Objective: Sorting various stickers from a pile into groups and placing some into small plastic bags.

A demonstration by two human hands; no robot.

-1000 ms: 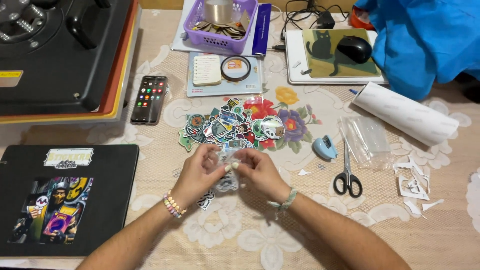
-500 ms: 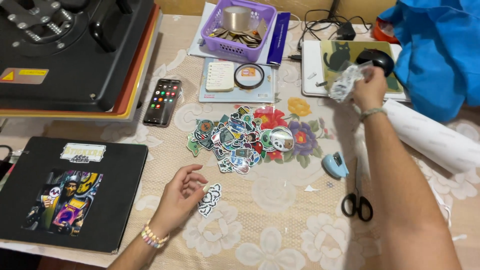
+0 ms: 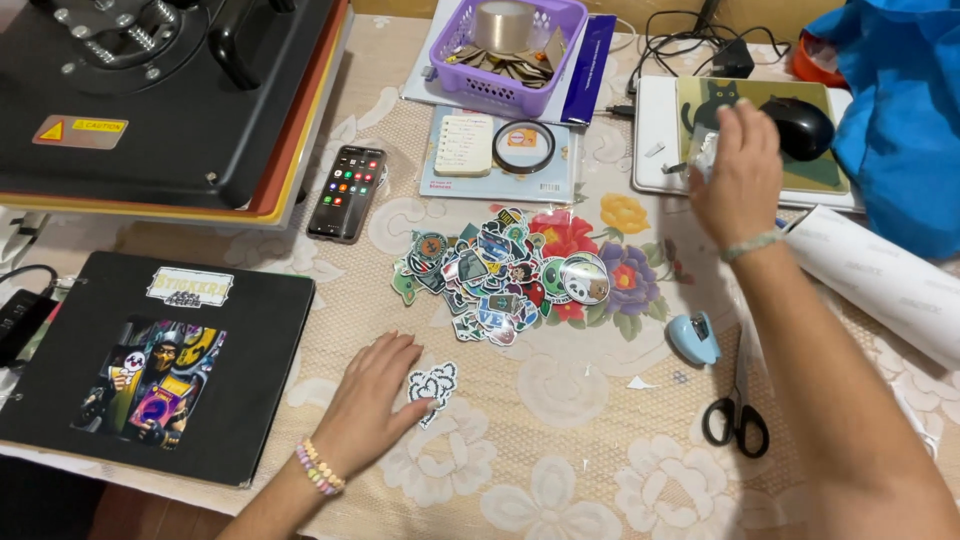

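Stickers (image 3: 505, 272) being sorted, I judge: left hand (image 3: 368, 400) flat, fingers open, touching a cut-out (image 3: 432, 384); right hand (image 3: 738, 180) pinches a clear wrapper (image 3: 703, 150) over the mousepad (image 3: 745, 105)

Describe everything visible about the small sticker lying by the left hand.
The sticker is a small die-cut piece with a wavy white border and dark line art inside; the drawing is too small to make out. It looks like thin glossy paper or vinyl. It lies flat on the lace tablecloth, apart from the sticker pile above it. The left hand rests flat beside it, fingertips at its left edge.
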